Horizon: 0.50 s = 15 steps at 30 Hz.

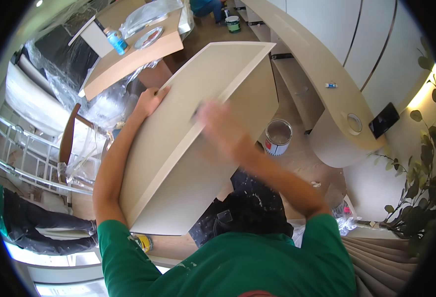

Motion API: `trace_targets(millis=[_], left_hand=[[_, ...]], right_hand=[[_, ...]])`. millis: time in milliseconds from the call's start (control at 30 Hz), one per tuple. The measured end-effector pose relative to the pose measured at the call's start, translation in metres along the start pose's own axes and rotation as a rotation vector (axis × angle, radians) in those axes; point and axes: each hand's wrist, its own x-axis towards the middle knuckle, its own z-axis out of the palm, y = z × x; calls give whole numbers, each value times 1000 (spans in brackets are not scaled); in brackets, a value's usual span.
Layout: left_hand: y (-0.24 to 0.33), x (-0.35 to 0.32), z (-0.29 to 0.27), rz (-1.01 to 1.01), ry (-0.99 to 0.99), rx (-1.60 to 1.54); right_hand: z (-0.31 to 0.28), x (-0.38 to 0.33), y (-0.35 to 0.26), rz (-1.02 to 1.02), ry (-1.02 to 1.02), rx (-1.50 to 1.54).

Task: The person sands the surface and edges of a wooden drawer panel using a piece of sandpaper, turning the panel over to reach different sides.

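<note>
A large beige panel (171,121) stretches away in front of me, with a paler strip (178,151) running along its long edge. On its far left edge rests my left hand (151,101), its fingers curled over and gripping the board. My right hand (218,121) is over the pale strip, smeared by motion. At its fingertips shows a small dark piece (196,113), too blurred to name, which the hand appears to press against the edge.
An open paint can (278,137) stands on the floor right of the panel; a yellow can (143,242) is near its lower left corner. Plastic-wrapped furniture and a tabletop (134,57) with a blue bottle (116,41) are at left. A curved counter (322,67) runs along the right. Other people are nearby.
</note>
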Motion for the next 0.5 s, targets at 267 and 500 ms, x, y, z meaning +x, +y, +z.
trace_targets(millis=[267, 500], left_hand=[[6, 12, 7, -39, -17, -9], [-2, -5, -5, -50, -24, 25]], right_hand=[[22, 1, -89, 28, -64, 90], [-11, 16, 32, 86, 19, -79]])
